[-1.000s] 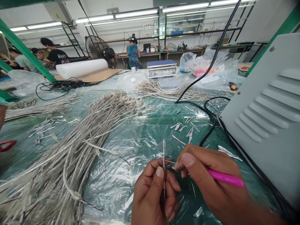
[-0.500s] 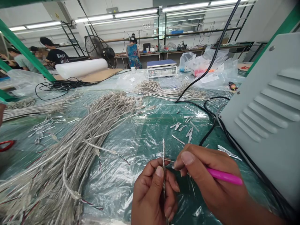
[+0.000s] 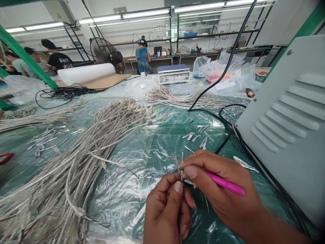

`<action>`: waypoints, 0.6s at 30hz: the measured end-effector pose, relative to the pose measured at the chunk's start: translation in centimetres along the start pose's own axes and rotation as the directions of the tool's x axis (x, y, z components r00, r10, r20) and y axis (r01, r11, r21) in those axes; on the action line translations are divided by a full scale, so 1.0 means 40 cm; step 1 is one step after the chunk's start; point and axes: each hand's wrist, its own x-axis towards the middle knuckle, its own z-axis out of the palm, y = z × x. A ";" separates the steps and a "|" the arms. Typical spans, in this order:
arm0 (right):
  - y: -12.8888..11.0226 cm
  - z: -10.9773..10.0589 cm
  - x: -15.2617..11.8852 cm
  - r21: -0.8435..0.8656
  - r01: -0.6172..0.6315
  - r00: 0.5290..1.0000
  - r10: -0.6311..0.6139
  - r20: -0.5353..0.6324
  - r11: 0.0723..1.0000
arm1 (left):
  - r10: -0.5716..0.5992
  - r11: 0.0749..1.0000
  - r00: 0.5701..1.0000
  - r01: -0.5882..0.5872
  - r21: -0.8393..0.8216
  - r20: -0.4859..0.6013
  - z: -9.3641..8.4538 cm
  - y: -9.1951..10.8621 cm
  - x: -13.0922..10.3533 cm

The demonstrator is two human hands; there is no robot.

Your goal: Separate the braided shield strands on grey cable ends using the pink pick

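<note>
My left hand (image 3: 166, 206) pinches a thin cable (image 3: 182, 156) upright between thumb and forefinger, its silvery braided end sticking up. Fine loose strands fan out to the left of that end. Closed around a pick with a pink handle (image 3: 227, 184), my right hand (image 3: 215, 179) is right at the braid, with fingertips beside the cable; the pick's thin metal tip is hidden behind the fingers. To the left lies a large bundle of similar cables (image 3: 101, 142), some ending in bare coloured wires.
Scraps of foil (image 3: 190, 135) lie beyond my hands on the plastic-covered green table. A grey louvred metal housing (image 3: 289, 118) stands at right, with black cords (image 3: 225, 135) alongside. More cables (image 3: 175, 96), a scale (image 3: 174, 74) and plastic bags (image 3: 225, 69) are farther back. Several people work in the background.
My right hand has moved left and slightly up, bringing the pick against the cable's braided end. Loose strands now spread from the braid. The view has shifted slightly.
</note>
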 end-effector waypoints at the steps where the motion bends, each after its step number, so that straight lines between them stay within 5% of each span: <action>1: -0.001 0.001 -0.001 0.020 0.019 0.999 -0.020 0.030 1.000 | -0.009 1.000 1.000 0.009 0.024 -0.005 0.001 -0.001 -0.001; 4: -0.005 0.002 -0.003 0.101 0.077 0.994 -0.085 0.074 0.992 | -0.013 0.998 1.000 0.014 0.064 -0.014 0.002 -0.002 -0.002; 10: -0.005 -0.003 0.002 0.111 0.061 0.997 -0.056 -0.052 0.992 | -0.012 0.997 1.000 0.010 0.076 0.026 -0.001 0.005 0.001; 18: -0.007 -0.005 0.008 0.101 0.195 0.959 -0.211 0.189 0.976 | -0.033 0.996 0.998 0.037 0.077 -0.059 0.004 0.003 -0.002</action>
